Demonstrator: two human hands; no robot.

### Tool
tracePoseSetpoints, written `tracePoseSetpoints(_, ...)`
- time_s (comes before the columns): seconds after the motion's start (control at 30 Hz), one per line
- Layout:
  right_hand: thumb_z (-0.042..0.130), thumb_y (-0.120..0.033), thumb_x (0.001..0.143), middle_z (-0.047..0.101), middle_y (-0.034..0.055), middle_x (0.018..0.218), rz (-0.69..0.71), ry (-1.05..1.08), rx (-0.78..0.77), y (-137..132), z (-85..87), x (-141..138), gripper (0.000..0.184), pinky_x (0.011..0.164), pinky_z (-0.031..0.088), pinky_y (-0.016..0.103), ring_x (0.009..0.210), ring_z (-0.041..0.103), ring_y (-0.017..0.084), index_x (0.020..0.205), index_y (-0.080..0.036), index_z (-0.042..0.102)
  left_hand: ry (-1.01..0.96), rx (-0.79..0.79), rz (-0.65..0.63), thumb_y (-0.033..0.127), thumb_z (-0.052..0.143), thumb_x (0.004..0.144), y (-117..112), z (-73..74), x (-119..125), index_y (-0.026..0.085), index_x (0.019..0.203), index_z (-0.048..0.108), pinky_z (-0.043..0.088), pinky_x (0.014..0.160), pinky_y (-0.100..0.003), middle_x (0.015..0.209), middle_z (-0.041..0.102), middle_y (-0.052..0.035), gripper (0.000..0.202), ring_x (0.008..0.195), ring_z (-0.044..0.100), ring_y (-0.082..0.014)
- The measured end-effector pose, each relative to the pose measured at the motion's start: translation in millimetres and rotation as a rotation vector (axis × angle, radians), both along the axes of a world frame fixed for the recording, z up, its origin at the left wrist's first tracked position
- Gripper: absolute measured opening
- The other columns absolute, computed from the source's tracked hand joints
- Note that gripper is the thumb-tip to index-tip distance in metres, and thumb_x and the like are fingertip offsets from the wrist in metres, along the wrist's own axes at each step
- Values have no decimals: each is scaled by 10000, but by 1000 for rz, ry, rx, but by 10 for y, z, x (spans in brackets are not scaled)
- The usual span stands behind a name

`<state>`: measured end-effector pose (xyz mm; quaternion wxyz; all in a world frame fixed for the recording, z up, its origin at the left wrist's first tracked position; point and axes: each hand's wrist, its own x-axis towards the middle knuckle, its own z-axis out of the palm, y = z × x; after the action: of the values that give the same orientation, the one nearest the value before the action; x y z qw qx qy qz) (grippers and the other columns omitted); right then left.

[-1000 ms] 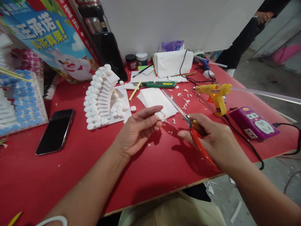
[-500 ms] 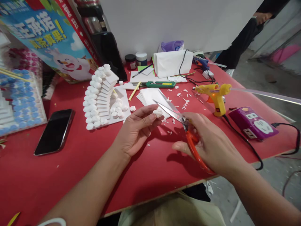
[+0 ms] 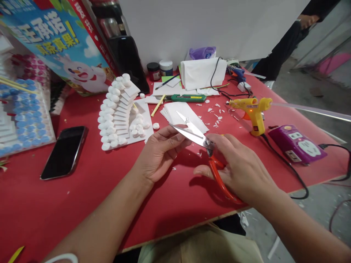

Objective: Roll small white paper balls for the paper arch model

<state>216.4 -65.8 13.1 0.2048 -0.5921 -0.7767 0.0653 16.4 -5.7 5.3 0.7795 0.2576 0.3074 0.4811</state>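
Note:
My left hand (image 3: 166, 146) pinches a small white lump (image 3: 190, 125) between thumb and fingers; a scissor blade hides most of it. My right hand (image 3: 236, 166) grips red-handled scissors (image 3: 195, 136), their blades parted at the lump and pointing left. Behind my left hand stands a fan-shaped stepped white model (image 3: 120, 113), edged with rounded white pieces. Several loose white lumps (image 3: 138, 128) lie on its base. Beyond the blades rests a stack of white paper or card (image 3: 178, 111), with white clippings (image 3: 218, 118) scattered to its right.
A yellow glue gun (image 3: 253, 113) and a purple power socket (image 3: 297, 144) occupy the right side of the red table (image 3: 90, 212). A green cutter knife (image 3: 188, 98) lies behind the stack. On the left are a phone (image 3: 64, 151) and a blue-and-white model (image 3: 33, 117). Another person's hand (image 3: 308, 21) shows far back.
The scissors have moved left and slightly toward me, and their blades have spread wider at the white lump. My left hand stays nearly in place.

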Motion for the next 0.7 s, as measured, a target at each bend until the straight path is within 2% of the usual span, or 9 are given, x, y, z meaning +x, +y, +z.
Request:
tracePoseSetpoints(0.27, 542, -700, 935, 640, 86, 845, -5, -69, 69, -16, 2, 4, 594, 553, 373, 301, 660, 625, 231, 1177, -163, 624, -10, 9, -4, 63, 874, 704, -4, 6, -4, 121, 833, 804, 593, 782, -189, 814, 765, -22, 157, 769, 711, -108)
tracePoseSetpoints(0.43, 528, -695, 949, 664, 104, 844, 27, -70, 109, -25, -17, 23, 596, 531, 361, 303, 661, 646, 241, 1131, -139, 640, 15, 13, -9, 96, 893, 695, -6, -2, -5, 120, 826, 800, 595, 760, -205, 791, 758, -29, 162, 747, 703, -115)
tracePoseSetpoints(0.7, 513, -725, 938, 702, 106, 853, 45, -66, 133, -61, -44, 79, 617, 550, 412, 305, 643, 652, 225, 1156, -162, 639, 45, -23, -9, 129, 918, 667, -7, 40, -2, 104, 771, 777, 587, 682, -212, 726, 730, -41, 177, 657, 684, -118)
